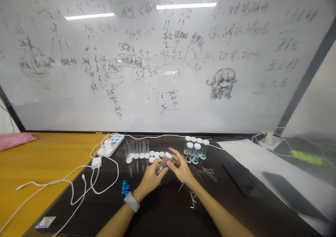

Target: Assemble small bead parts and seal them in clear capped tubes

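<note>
Above the middle of the dark table, my left hand [151, 176] is closed around a clear plastic tube [163, 164], held tilted. A white cap [168, 155] sits on the tube's upper end. The thumb and index finger of my right hand [181, 168] are at either side of that cap. Beyond my hands lie several loose white caps [156, 155]. Empty-looking clear tubes [135, 147] stand upright to the left, white at their lower ends. On the right is a group of white-capped tubes [196, 151] with blue and green bits inside. Shiny blue balls [125, 187] lie left of my left wrist.
Thin metal rods [210, 174] and bent metal pieces [193, 199] lie on the right. A black phone-like slab [238, 179] and a grey one [292, 193] are farther right. White cables run from a power strip [115, 144] at left. A whiteboard [147, 100] stands behind.
</note>
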The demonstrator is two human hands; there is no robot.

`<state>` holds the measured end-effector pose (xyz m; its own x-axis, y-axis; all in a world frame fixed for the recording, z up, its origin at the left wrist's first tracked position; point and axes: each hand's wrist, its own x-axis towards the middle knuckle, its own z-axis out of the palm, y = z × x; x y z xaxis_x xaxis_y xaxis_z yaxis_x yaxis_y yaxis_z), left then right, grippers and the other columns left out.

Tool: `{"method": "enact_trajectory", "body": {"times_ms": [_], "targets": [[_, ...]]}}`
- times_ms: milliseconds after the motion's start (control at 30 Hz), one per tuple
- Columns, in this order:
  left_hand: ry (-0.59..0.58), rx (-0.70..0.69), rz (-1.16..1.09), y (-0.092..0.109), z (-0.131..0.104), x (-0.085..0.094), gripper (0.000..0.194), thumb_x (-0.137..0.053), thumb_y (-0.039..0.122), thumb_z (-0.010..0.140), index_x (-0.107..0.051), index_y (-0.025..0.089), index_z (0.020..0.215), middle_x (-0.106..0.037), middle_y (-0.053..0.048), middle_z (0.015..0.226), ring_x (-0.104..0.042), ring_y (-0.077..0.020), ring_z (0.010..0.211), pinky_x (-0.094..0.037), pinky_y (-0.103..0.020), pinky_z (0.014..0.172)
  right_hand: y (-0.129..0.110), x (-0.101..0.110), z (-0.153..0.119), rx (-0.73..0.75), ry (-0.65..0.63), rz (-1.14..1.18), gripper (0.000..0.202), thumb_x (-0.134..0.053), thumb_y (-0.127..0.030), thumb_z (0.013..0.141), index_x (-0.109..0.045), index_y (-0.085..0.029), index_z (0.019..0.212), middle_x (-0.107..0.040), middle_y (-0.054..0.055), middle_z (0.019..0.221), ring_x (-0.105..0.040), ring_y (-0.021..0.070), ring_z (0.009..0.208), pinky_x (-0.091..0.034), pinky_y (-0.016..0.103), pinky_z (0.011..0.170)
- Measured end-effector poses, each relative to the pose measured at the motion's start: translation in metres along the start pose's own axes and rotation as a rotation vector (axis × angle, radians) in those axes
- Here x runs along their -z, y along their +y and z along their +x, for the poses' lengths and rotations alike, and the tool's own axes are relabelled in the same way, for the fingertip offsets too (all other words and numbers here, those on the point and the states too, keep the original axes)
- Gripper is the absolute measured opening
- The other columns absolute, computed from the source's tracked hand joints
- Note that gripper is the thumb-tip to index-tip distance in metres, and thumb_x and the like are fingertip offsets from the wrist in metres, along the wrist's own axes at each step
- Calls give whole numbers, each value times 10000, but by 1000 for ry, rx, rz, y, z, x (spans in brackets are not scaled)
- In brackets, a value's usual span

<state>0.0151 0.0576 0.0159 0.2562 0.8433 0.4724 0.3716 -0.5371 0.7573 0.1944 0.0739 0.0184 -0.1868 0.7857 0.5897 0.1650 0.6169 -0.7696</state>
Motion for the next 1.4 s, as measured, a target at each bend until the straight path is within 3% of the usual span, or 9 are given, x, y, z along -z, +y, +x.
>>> {"method": "enact_trajectory", "body": {"times_ms": [67,200,367,433,567,767,1033,1200,1400], "targets": [[-28,2,7,1,-1,0,332,-614,425,892,-607,214,1147,-639,25,714,-573,-148,615,-453,-261,609,-1,1,5,-23,18,41,379,-601,-408,914,-566,-214,1238,-695,61,936,-670,200,782,-574,332,710],[-36,-12,25,3,-1,2,317,-582,358,905,-601,223,1191,-712,-18,883,-650,-170,760,-493,-273,675,-7,25,12,34,95,-23,320,-653,-397,859,-604,-208,1113,-698,54,921,-655,201,758,-559,316,682],[115,13,62,1,4,6,282,-477,416,966,-646,216,1070,-730,-38,879,-682,-195,789,-503,-283,668,-15,106,11,152,295,-371,324,-614,-378,865,-625,-207,1139,-683,72,988,-616,199,744,-521,329,716],[145,6,87,0,5,7,277,-476,428,967,-649,219,1026,-725,-31,830,-684,-197,755,-496,-280,656,-13,137,6,157,344,-487,325,-595,-386,868,-626,-195,1129,-675,62,913,-595,187,688,-496,302,654],[149,-21,156,-2,5,6,272,-463,423,975,-651,227,983,-707,-15,745,-670,-190,680,-478,-277,647,-2,170,0,44,386,-784,361,-592,-428,841,-652,-194,1110,-597,-1,656,-552,178,573,-456,287,596],[136,-8,204,-3,5,6,295,-456,440,978,-657,224,984,-700,-9,712,-656,-181,617,-458,-268,599,25,175,2,-170,288,-971,397,-579,-464,843,-639,-212,1145,-643,1,641,-641,213,611,-432,278,567],[135,-28,205,1,4,6,282,-459,415,978,-660,220,951,-693,-10,701,-662,-181,640,-448,-251,597,55,174,5,-131,193,-812,447,-553,-447,897,-573,-185,1258,-742,93,892,-710,239,685,-517,346,714],[129,-26,200,0,5,7,270,-461,402,978,-653,216,944,-689,-8,692,-646,-174,616,-440,-246,597,58,163,8,-140,204,-723,425,-523,-403,912,-553,-195,1282,-747,102,963,-724,233,677,-536,355,743],[131,-15,203,-3,5,8,269,-465,406,975,-652,213,956,-687,-11,690,-639,-176,602,-433,-248,593,52,165,5,-243,187,-718,594,-619,-514,853,-440,-216,1335,-717,120,1100,-724,235,722,-525,337,732]]}}
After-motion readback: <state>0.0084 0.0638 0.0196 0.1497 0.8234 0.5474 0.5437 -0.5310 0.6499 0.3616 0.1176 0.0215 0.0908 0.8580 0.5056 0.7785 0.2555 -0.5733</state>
